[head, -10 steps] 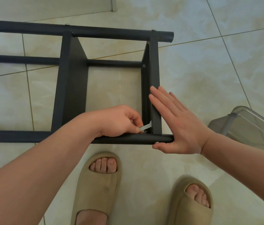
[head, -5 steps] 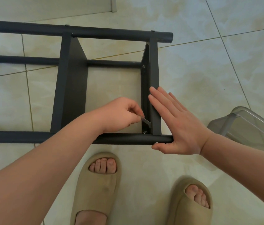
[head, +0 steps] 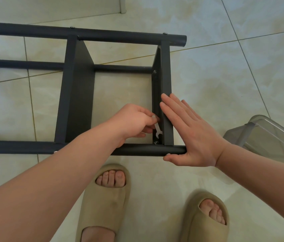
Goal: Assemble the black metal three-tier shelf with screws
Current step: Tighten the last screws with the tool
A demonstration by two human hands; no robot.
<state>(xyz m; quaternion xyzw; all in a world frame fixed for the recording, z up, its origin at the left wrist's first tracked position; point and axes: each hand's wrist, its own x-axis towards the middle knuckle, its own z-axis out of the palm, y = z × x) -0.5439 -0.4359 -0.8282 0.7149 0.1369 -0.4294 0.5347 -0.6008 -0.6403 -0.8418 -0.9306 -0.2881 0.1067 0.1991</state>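
Shelf frame [head: 78, 102] lies on the floor [head: 225, 75], its left end cut off from view. Left hand [head: 134, 123], fingers curled, pinches a small wrench [head: 157, 130] just above the near-right corner screw [head: 155, 142], which is hard to make out. Right hand [head: 193, 135] lies flat, fingers straight, against the frame's right end.

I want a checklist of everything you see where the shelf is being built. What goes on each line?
Surface: pale tiled floor, thin grout lines.
Job's things: black shelf frame lying on its side; small wrench near a corner bolt.
Clutter: clear plastic bin at the right.
Hands: left hand pinches the wrench; right hand flat against the frame's end.
Cables: nothing seen.
Surroundings: two beige slippers; white trim at the top.
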